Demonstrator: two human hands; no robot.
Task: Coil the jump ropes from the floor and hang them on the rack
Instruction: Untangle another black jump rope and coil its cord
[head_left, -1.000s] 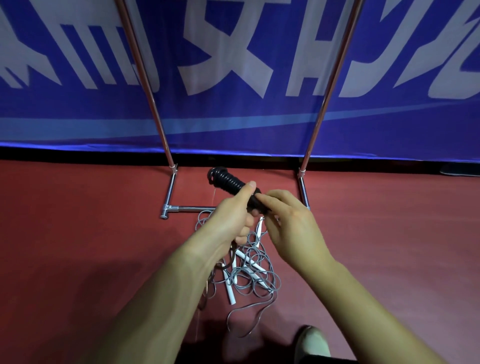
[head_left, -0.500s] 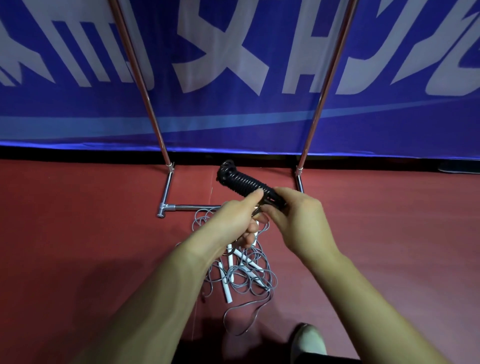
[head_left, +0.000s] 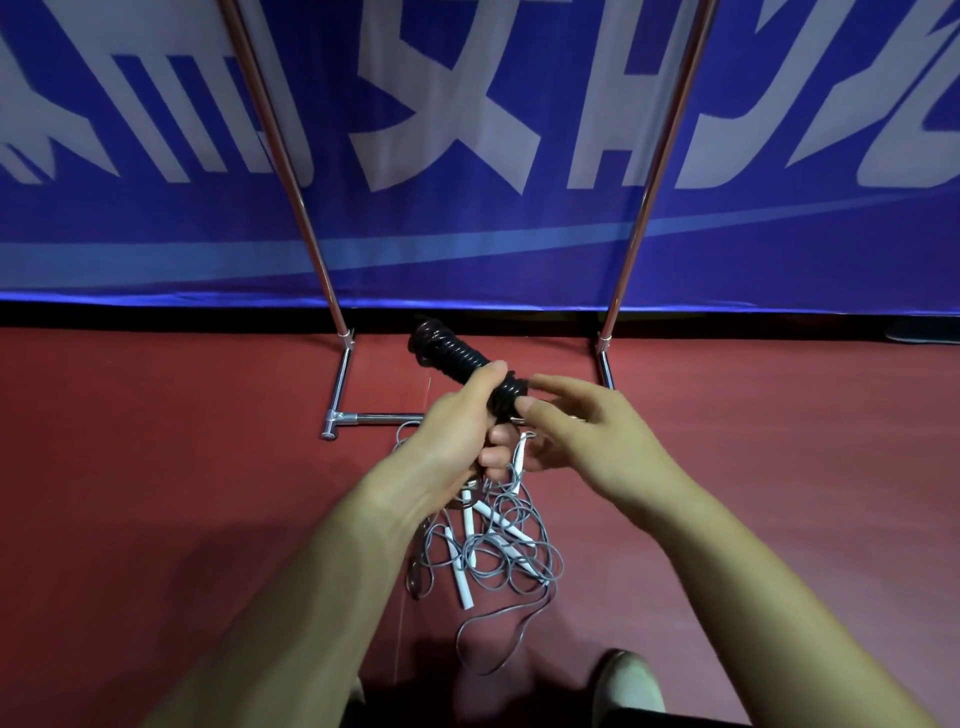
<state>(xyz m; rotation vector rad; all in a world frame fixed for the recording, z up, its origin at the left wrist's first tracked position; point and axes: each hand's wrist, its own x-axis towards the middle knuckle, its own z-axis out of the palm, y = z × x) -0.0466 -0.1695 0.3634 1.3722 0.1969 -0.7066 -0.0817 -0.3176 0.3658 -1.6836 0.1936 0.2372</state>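
Observation:
A black jump rope (head_left: 449, 353), wound tightly around its handles into a short bundle, points up and away from me. My left hand (head_left: 457, 436) grips its near end. My right hand (head_left: 582, 431) has its fingers loosely extended beside that end, thumb and forefinger tips touching the black winding. Below my hands, a tangle of grey jump ropes (head_left: 498, 556) with white handles lies on the red floor. The chrome rack (head_left: 337, 384) stands just beyond, its two uprights rising out of view; its top bar is hidden.
A blue banner (head_left: 467, 234) with white lettering closes the space behind the rack. The rack's right upright (head_left: 644, 208) and its foot stand on the red floor (head_left: 156, 441). My shoe (head_left: 628, 686) shows at the bottom edge.
My right hand has loosened from the black bundle's end and its fingers have spread. The bundle has shifted slightly left and my left hand keeps its grip.

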